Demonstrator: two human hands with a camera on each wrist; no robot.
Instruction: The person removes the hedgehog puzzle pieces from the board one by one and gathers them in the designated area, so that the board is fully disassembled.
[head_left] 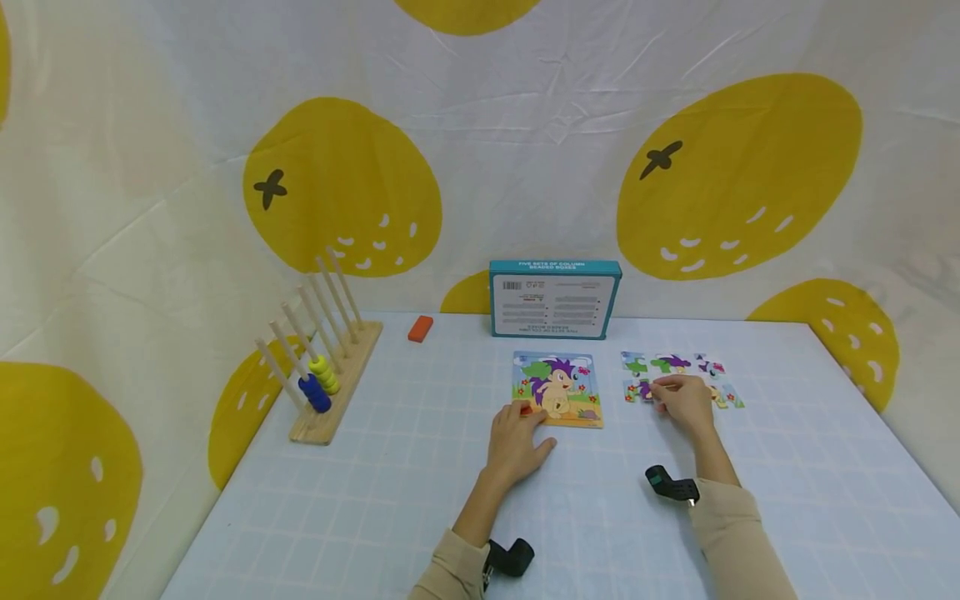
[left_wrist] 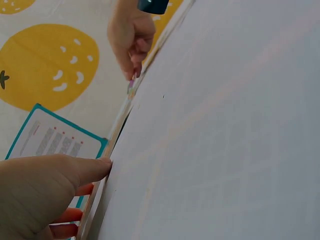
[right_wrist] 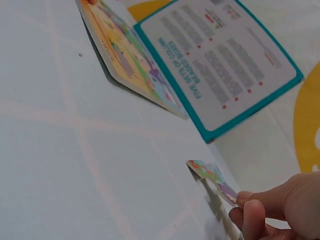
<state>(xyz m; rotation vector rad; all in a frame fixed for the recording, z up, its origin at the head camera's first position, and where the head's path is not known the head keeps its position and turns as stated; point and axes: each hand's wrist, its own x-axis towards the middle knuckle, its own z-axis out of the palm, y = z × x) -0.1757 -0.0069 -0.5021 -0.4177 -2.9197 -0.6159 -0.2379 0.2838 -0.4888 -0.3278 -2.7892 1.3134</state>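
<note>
A square picture board (head_left: 558, 379) showing a purple-spined hedgehog lies flat on the table. My left hand (head_left: 516, 446) rests at its lower left corner, fingers on the board and thumb spread below it. In the left wrist view the left thumb (left_wrist: 95, 169) lies along the board's edge. To the right, several jigsaw puzzle pieces (head_left: 671, 363) with matching artwork lie in two rows. My right hand (head_left: 686, 404) pinches a puzzle piece (right_wrist: 212, 177) from the lower row between thumb and fingertips. Part of that row is hidden beneath the hand.
Behind the board stands a teal-edged box (head_left: 555, 302). At the left is a wooden peg stand (head_left: 348, 375) with blue beads (head_left: 315, 394) and yellow beads (head_left: 324, 375) on two pegs. An orange block (head_left: 420, 328) lies near the back edge. A patterned cloth hangs behind the table (head_left: 420, 483).
</note>
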